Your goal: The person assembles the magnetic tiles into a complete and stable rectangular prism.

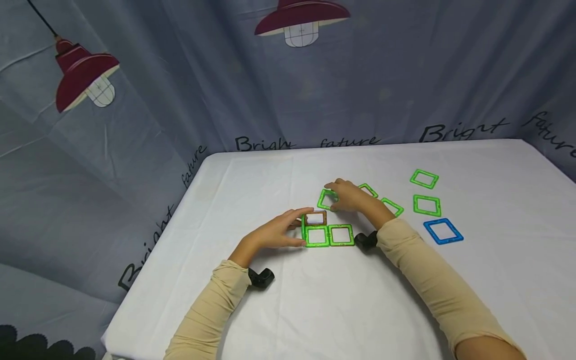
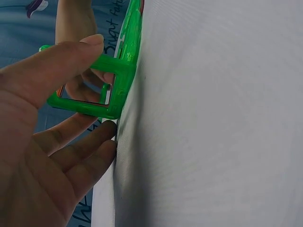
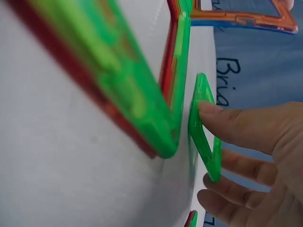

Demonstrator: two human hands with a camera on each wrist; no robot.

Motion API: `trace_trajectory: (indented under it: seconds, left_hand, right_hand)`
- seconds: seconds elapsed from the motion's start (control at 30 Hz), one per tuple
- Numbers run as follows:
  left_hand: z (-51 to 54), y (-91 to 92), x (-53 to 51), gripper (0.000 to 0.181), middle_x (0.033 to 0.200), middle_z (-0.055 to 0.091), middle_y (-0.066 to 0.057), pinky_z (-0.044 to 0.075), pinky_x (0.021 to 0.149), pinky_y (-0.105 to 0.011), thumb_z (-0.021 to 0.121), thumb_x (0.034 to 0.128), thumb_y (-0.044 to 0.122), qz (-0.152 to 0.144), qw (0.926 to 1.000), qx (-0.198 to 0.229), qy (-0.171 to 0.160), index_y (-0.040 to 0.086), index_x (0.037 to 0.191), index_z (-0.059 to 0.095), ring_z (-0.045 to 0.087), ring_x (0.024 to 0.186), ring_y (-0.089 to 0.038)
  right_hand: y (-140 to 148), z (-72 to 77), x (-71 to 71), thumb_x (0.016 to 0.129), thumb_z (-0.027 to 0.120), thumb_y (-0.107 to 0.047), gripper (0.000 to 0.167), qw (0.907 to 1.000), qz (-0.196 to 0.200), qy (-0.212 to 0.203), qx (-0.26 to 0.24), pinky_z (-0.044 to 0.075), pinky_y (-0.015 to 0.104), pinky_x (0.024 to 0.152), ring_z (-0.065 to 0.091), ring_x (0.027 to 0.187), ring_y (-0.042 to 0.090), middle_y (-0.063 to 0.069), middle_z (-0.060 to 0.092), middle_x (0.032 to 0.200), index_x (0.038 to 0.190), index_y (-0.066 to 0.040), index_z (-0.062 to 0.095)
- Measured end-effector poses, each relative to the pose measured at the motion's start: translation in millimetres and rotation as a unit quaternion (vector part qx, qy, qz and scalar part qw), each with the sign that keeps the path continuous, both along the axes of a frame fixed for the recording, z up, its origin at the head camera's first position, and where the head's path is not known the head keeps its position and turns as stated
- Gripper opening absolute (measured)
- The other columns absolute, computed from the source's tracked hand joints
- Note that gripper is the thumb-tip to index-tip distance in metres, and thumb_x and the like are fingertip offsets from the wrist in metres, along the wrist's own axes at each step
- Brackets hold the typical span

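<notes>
– What does the right hand point(image 1: 348, 196) have?

– A loose green frame point(image 3: 200, 135), just beyond the joined pieces. The thumb presses one side and fingertips back it from the other, so it is pinched. I can't tell whether its lower edge touches the white cloth point(image 1: 315, 300).

– And the left hand point(image 1: 274, 231)?

– Clasped about the standing green frame point(image 2: 83, 108), thumb to one side, fingers to the other. That piece rises at the left end of two flat green frames point(image 1: 330, 236), and an orange frame point(image 3: 236, 20) stands along the far edge of the left flat one.

– How would the loose one handle?

– Light and stiff, I'd judge: it looks like moulded plastic with an open middle. The bars seem smooth, perhaps a little slippery, but the open middle gives the fingertips an inner edge to catch.

– Fragile?

– Not the piece itself, I'd guess. The joints look weaker; a knock could fold the upright ones over.

– Best place to take hold?

– One bar, thumb and fingertips on opposite faces, leaving the edge that meets a neighbour free. For the standing one, low on its sides, so it doesn't tip.
</notes>
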State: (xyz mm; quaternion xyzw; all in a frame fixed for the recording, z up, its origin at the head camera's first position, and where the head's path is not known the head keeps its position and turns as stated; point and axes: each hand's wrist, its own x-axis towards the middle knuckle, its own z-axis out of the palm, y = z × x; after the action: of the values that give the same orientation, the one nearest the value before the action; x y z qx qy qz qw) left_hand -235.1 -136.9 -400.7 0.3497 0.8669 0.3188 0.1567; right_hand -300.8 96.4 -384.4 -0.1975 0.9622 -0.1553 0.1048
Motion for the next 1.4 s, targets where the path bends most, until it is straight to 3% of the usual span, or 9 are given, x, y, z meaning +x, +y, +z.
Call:
trace_trajectory:
  seconds: [0.27,0.57,0.67,0.87,1.07,1.1,1.23,1.4]
  left_hand:
    - [-1.3,-0.5,-0.1,0.082,0.134,0.039,-0.007,0.040,0.100,-0.024,0.071,0.0793,0.023,0.000,1.0000,0.001,-0.006,0.023,0.145,0.022,0.050,0.120,-0.020]
    - [1.3,-2.5,1.6,0.082,0.134,0.039,-0.009,0.039,0.101,-0.027,0.072,0.0792,0.022,0.005,1.0000,-0.001,-0.005,0.021,0.145,0.023,0.051,0.119,-0.020]
    - [1.1,-2.1,1.1,0.082,0.134,0.039,-0.009,0.039,0.101,-0.026,0.071,0.0795,0.022,0.000,1.0000,0.002,-0.005,0.021,0.145,0.023,0.051,0.120,-0.021]
    - [-2.0,-1.3,-1.1,0.082,0.136,0.038,-0.012,0.040,0.100,-0.024,0.072,0.0789,0.018,-0.010,0.9997,0.020,-0.005,0.018,0.145,0.023,0.051,0.120,-0.022]
    - [-2.6,-1.2,-1.5,0.082,0.135,0.038,-0.011,0.039,0.100,-0.022,0.072,0.0788,0.017,-0.013,0.9997,0.021,-0.004,0.018,0.145,0.023,0.051,0.120,-0.021]
    - [2.7,-0.2,1.4,0.082,0.135,0.038,-0.013,0.039,0.101,-0.024,0.071,0.0792,0.016,-0.013,0.9997,0.020,-0.006,0.016,0.145,0.023,0.050,0.120,-0.022]
    - [2.7,0.2,1.1,0.081,0.134,0.039,-0.013,0.039,0.101,-0.024,0.072,0.0790,0.017,-0.012,0.9998,0.017,-0.006,0.017,0.144,0.024,0.051,0.119,-0.022]
    - [-3.5,-1.1,-2.3,0.082,0.135,0.038,-0.009,0.038,0.101,-0.023,0.072,0.0787,0.019,-0.007,0.9998,0.014,-0.007,0.022,0.145,0.023,0.051,0.120,-0.019]
  right_hand:
    - [10,-3.8,16.6,0.074,0.076,-0.013,0.067,0.9980,0.020,0.055,-0.025,0.045,0.044,0.087,0.048,0.103,0.032,0.020,0.045,0.118,0.132,-0.004,0.045]
    - [12,-0.3,32.0,0.075,0.072,-0.003,0.063,0.9983,0.017,0.034,-0.045,0.048,0.045,0.084,0.054,0.105,0.033,0.019,0.046,0.117,0.130,-0.012,0.042]
    - [12,0.6,33.5,0.080,0.067,-0.002,0.049,0.9984,0.021,0.025,-0.046,0.048,0.043,0.083,0.057,0.102,0.030,0.017,0.054,0.113,0.123,-0.011,0.045]
    - [14,1.8,36.1,0.086,0.061,-0.008,0.018,0.9964,0.057,0.049,-0.039,0.050,0.037,0.077,0.060,0.088,0.020,0.009,0.066,0.099,0.104,-0.005,0.064]
    - [20,10.7,38.8,0.087,0.060,-0.015,0.025,0.9952,0.078,0.047,-0.035,0.047,0.043,0.090,0.059,0.106,0.028,0.014,0.065,0.110,0.108,-0.001,0.065]
    - [21,12.5,39.1,0.087,0.060,-0.015,0.026,0.9948,0.084,0.045,-0.036,0.047,0.043,0.090,0.059,0.105,0.029,0.014,0.065,0.109,0.108,-0.001,0.065]
    - [28,18.6,39.6,0.086,0.061,-0.016,0.023,0.9919,0.114,0.043,-0.036,0.049,0.040,0.084,0.062,0.096,0.024,0.011,0.067,0.101,0.103,-0.002,0.067]
    - [30,22.0,41.4,0.084,0.064,-0.016,0.019,0.9904,0.125,0.040,-0.042,0.050,0.035,0.077,0.061,0.087,0.017,0.005,0.068,0.094,0.098,-0.005,0.071]
